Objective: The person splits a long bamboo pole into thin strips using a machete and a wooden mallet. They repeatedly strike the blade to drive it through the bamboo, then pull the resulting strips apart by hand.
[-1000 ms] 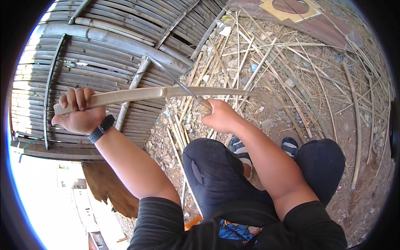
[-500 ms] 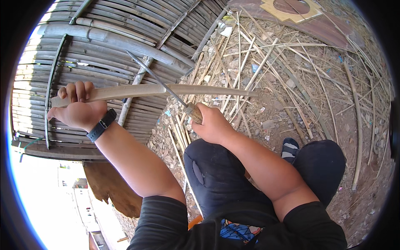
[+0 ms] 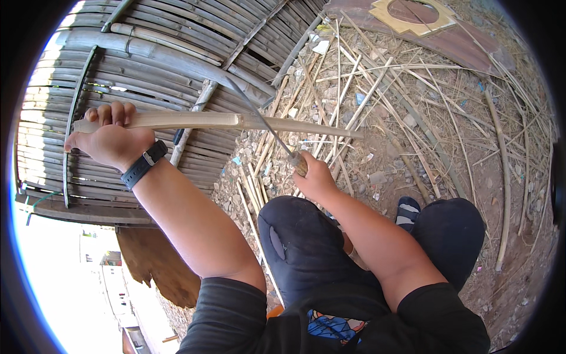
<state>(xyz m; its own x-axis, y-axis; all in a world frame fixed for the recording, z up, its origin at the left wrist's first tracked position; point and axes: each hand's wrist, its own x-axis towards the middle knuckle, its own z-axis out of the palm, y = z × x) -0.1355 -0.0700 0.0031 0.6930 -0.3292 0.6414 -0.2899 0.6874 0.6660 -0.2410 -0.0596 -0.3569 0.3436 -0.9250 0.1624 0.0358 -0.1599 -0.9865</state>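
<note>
A long pale split-bamboo strip [image 3: 194,120] lies across the view, its left end gripped by my left hand [image 3: 118,137], with the fingers wrapped over it. From about its middle rightward the strip looks thinner, with a small step there. My right hand [image 3: 316,177] is closed around the wooden handle of a long narrow knife [image 3: 250,104]. The blade slants up and left, crossing the thinner part of the strip; whether it touches there I cannot tell. The strip's right end hangs free above the littered ground.
A slatted bamboo wall [image 3: 147,65] fills the upper left. Loose bamboo sticks [image 3: 354,112] and straw litter the stony ground ahead. At top right is a brown board [image 3: 471,50] with a yellow frame [image 3: 386,17]. My bent knees [image 3: 300,230] are just below my right hand.
My right hand and the knife have moved right along the strip, from its middle onto the thinner part. My left hand keeps its hold, nearly still.
</note>
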